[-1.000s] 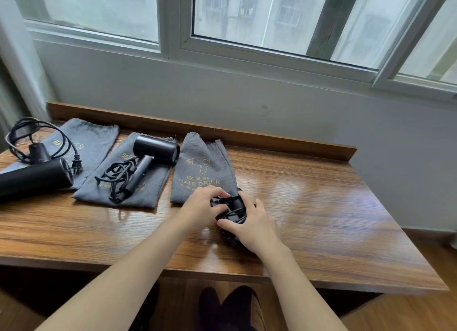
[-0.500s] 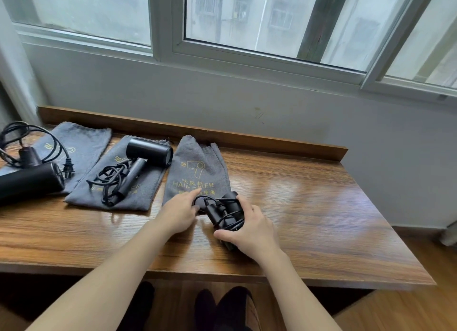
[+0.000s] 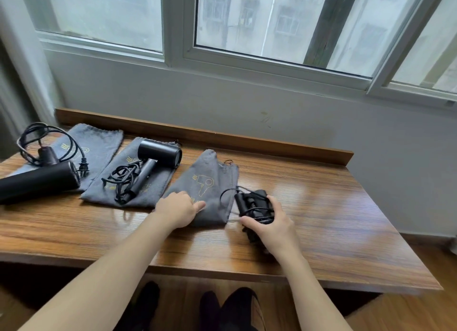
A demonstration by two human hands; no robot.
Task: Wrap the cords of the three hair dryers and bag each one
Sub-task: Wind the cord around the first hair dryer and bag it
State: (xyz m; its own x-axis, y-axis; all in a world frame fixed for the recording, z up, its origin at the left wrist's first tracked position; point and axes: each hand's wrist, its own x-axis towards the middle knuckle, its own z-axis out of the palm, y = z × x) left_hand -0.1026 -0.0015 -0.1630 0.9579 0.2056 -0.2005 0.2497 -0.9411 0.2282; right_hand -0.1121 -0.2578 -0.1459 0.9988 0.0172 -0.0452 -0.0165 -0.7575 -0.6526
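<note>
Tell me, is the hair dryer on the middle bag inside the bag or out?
Out. The middle hair dryer lies on top of its flat grey bag, cord loose.

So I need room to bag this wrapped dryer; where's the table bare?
Bare wood right of the right hand, out to the table edge, and along the front edge. The left side is crowded with bags and dryers.

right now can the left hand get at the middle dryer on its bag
Probably yes: the left hand rests on the right bag, and the middle dryer lies uncovered just left of it, nothing between them.
</note>
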